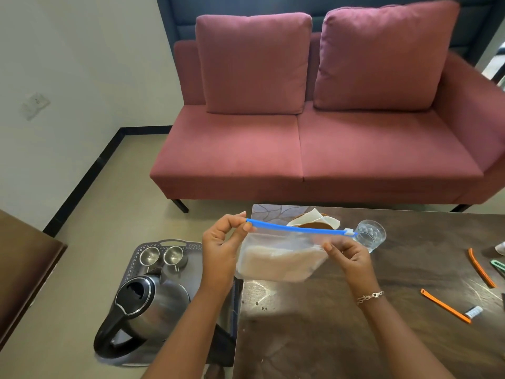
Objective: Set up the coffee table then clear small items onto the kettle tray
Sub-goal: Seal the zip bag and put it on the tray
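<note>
I hold a clear zip bag (276,262) with a blue slider strip above the left edge of the dark coffee table (355,324). It holds pale grains. My left hand (221,242) pinches the strip's left end. My right hand (348,255) grips the bag's upper right side, just under the white slider. The grey kettle tray (196,265) sits on the floor to the left of the table, carrying a steel kettle (149,305) and two small steel cups (162,255).
On the table lie a drinking glass (371,235), a brown plate with white paper (314,221), two orange strips (445,306), a small white tube (474,311) and a green item at the right edge. A maroon sofa (314,138) stands behind. A dark wooden surface (24,266) is at left.
</note>
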The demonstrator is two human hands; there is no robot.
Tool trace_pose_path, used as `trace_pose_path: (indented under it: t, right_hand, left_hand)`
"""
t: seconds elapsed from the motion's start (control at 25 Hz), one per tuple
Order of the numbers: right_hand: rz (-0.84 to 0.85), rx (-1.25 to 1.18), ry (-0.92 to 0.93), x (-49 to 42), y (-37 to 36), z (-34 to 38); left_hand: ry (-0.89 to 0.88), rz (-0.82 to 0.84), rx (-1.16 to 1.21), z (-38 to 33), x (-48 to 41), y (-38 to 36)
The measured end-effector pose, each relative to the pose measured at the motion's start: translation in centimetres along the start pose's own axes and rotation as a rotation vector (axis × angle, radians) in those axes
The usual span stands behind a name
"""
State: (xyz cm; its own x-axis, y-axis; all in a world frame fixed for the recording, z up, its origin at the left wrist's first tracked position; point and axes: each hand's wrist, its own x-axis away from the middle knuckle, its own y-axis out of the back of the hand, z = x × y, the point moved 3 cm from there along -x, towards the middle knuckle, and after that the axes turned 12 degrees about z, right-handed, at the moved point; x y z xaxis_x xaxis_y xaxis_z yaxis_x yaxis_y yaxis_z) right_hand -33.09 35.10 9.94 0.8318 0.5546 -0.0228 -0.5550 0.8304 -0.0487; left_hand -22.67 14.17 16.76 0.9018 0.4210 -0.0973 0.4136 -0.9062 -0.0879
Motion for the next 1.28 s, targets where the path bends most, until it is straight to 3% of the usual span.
trace_pose_path:
  t: [0.12,0.32,0.52,0.72,1.0,1.28]
  right_hand:
    - [-0.044,-0.141,0.036,-0.7,-0.7,0.7]
    - [-0.059,-0.348,0.046,-1.5,-1.5,1.9]
    - [-0.148,-0.288,0.039,-1.4,-1.3,2.3]
    - [-0.282,-0.235,0.091,-1.7,-0.8,2.1]
    - [-0.152,-0.05,0.131,-2.6,-0.1,1.9]
    - [-0.068,0.277,0.139,-3.8,0.3,3.1]
  left_hand:
    - [0.009,-0.065,0.073,0.0,-0.1,0.6]
    - [0.201,0.03,0.081,2.1,-0.2,0.7]
    - [0.132,-0.112,-0.036,1.9,-0.1,0.8]
    - [0.085,-0.236,0.048,2.6,-0.3,0.7]
    - [0.071,-0.166,0.005,2.9,-0.3,0.6]
    - [-0.095,-0.029,-0.558,1.6,-0.4,1.6]
